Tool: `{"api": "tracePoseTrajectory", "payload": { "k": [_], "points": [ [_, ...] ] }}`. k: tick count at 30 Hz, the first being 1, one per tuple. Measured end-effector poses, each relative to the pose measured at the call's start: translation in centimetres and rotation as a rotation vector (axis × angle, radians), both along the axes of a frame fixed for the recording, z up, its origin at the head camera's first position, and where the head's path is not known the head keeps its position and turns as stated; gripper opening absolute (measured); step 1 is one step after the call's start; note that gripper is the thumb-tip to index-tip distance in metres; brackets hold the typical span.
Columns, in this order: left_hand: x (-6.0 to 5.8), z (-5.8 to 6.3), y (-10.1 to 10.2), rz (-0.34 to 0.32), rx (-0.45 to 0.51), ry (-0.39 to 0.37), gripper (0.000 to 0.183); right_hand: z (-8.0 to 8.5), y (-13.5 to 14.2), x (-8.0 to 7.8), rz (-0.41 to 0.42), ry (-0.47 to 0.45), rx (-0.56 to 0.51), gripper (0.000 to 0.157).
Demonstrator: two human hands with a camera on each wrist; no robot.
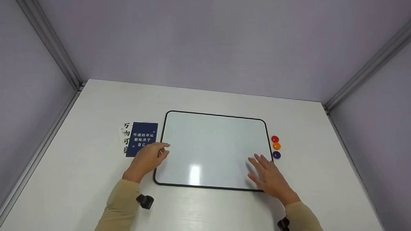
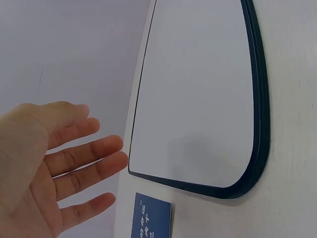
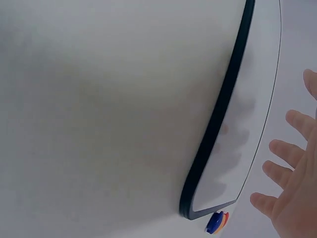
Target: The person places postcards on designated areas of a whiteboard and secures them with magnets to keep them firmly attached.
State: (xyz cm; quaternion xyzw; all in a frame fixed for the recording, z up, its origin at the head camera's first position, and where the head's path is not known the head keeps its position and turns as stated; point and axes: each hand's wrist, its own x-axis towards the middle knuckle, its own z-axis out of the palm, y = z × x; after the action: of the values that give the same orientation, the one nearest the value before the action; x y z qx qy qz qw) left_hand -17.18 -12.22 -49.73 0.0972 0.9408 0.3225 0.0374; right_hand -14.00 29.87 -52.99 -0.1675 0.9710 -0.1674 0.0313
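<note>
A whiteboard [image 1: 211, 146] with a black frame lies flat on the white table. Over its left edge hovers my left hand [image 1: 148, 158], its fingers relaxed and holding nothing; the left wrist view shows the fingers [image 2: 89, 171] apart from the board. My right hand [image 1: 270, 177], fingers spread, is above the board's lower right part and casts a shadow on it. Left of the board lie a dark blue card [image 1: 143, 135] with white characters and, partly under it, a white card [image 1: 125, 140] with black characters. My left hand hides the blue card's lower right corner.
Beside the board's right edge, red [image 1: 275, 138], orange [image 1: 276, 146] and dark blue [image 1: 276, 155] round magnets sit in a column. Pale walls [image 1: 208, 43] enclose the table [image 1: 195, 211] at the back and both sides.
</note>
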Motion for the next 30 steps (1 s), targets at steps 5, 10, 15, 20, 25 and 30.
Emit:
{"api": "tracePoseTrajectory", "payload": {
  "k": [5,10,15,20,25,30],
  "points": [
    [0.2,-0.2,-0.5,0.022,-0.008,-0.016,0.030,-0.5,0.3,0.4,-0.002,-0.003,0.043,0.061],
    [0.4,-0.6,-0.9,0.029,-0.014,-0.022,0.030,-0.9,0.8,0.7,-0.005,-0.025,0.069,0.061],
    [0.5,-1.0,-1.3,0.036,-0.010,-0.016,0.030,-1.2,1.2,1.0,-0.009,-0.042,0.068,0.062],
    [0.5,-1.5,-1.6,0.060,0.012,-0.014,0.029,-1.3,1.4,1.2,-0.011,-0.036,0.055,0.063],
    [0.3,-2.1,-2.2,0.080,0.032,-0.009,0.028,-1.6,1.7,1.5,-0.019,-0.052,0.046,0.066],
    [0.1,-2.5,-3.0,0.107,0.044,-0.006,0.026,-1.8,1.9,1.6,-0.009,-0.049,0.072,0.069]
  ]
}}
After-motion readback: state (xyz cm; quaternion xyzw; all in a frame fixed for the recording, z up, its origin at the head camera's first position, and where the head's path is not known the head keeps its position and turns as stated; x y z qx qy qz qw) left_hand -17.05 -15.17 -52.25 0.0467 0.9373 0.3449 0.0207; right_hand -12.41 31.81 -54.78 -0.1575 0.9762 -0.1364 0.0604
